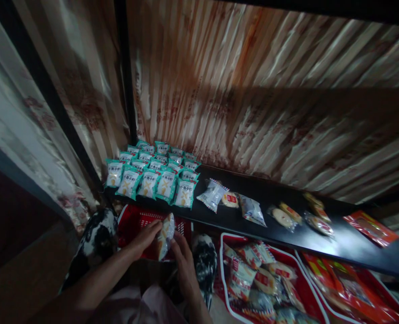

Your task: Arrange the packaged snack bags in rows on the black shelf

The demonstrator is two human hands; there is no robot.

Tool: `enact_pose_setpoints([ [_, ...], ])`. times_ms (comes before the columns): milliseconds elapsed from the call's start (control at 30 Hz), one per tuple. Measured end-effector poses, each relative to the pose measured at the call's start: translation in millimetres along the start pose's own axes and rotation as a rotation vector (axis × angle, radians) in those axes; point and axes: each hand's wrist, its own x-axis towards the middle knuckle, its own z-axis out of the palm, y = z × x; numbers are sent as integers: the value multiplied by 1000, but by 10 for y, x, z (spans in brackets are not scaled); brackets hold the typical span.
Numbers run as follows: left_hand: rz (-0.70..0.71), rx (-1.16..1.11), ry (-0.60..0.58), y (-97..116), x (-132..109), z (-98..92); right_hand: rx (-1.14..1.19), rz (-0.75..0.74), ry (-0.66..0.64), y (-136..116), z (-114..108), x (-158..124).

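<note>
Both my hands hold one small clear snack packet [165, 235] low in front of me, above a red basket [135, 220]. My left hand [144, 238] grips its left side with curled fingers. My right hand [183, 261] pinches its lower right edge. Just beyond, on a black shelf [348, 243], several green-and-white snack packets [152, 177] lie in neat rows at the left end.
Loose clear packets [251, 209] lie scattered along the shelf's middle and right, with a red packet [370, 228] at the far right. Red baskets [224, 270] full of mixed snacks sit under the shelf. A striped curtain [253, 90] hangs behind. My patterned shoes [96, 238] show below.
</note>
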Motion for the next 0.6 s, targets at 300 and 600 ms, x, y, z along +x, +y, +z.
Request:
enact_pose_setpoints([
  [300,58,-35,-62,75,10,323,204,58,-4,-211,-285,-89],
  [600,178,-25,-117,181,88,738,104,65,30,-419,-626,-84],
])
